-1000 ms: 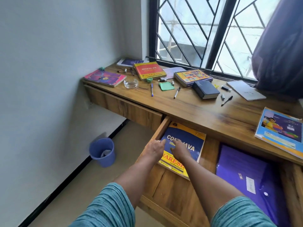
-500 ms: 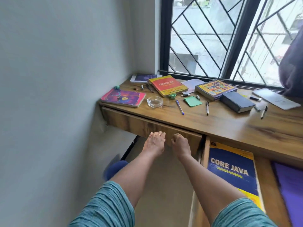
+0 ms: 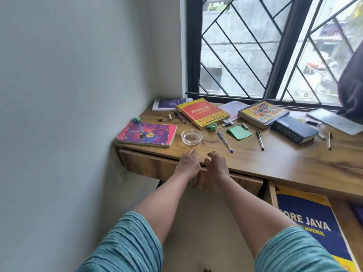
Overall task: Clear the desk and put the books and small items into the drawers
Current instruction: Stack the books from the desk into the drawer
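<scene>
**First:** What differs from half a second ago?

**Second:** Then both hands lay on the front of the left drawer [image 3: 149,165]. Now the left hand [image 3: 188,163] and the right hand [image 3: 217,163] sit higher, side by side at the front edge of the desk [image 3: 275,163], just in front of the glass dish [image 3: 191,136]. The fingers of both are curled. Whether they hook the drawer's top edge cannot be told.

**First:** Any writing?

**Second:** The blue and yellow book [image 3: 310,218] lying in the open right drawer [image 3: 272,193] reads "CORE JAVA" and, below that, "MATERIAL". The red book [image 3: 203,112] on the desk reads "ADVANCED JAVA" and "NARESH".

**First:** And the count?

**Second:** There are four thick books on the desk: the red book, a pink book [image 3: 146,134], a chequered book [image 3: 263,113] and a dark book [image 3: 294,129]. One green pad [image 3: 239,132] lies between a blue pen [image 3: 225,142] and a black pen [image 3: 259,139].
</scene>
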Available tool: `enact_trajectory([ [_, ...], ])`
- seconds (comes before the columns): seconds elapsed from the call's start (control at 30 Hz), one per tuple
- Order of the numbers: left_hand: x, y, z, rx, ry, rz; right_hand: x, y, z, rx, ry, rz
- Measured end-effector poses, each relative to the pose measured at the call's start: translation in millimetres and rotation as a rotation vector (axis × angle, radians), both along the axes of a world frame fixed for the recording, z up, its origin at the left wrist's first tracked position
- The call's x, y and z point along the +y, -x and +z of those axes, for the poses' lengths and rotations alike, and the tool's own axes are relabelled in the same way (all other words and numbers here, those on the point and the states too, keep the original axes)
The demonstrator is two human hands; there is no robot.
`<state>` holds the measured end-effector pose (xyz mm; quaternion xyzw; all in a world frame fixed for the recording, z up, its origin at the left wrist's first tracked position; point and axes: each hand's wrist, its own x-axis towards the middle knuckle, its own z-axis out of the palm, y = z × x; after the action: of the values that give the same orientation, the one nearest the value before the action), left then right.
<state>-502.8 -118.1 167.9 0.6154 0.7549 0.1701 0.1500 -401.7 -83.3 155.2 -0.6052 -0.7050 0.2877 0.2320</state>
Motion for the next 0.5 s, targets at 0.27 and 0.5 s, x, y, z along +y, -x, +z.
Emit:
enact_trajectory([
  [0.27, 131.3, 36.6, 18.7, -0.138, -0.002, 0.136, 129.4, 36.1, 13.7, -0.022, -0.06, 0.003],
  [0.5, 268.7, 58.9, 15.0, -0.318, 0.13, 0.305, 287.8, 48.8, 11.2, -0.083, -0.005, -0.04],
])
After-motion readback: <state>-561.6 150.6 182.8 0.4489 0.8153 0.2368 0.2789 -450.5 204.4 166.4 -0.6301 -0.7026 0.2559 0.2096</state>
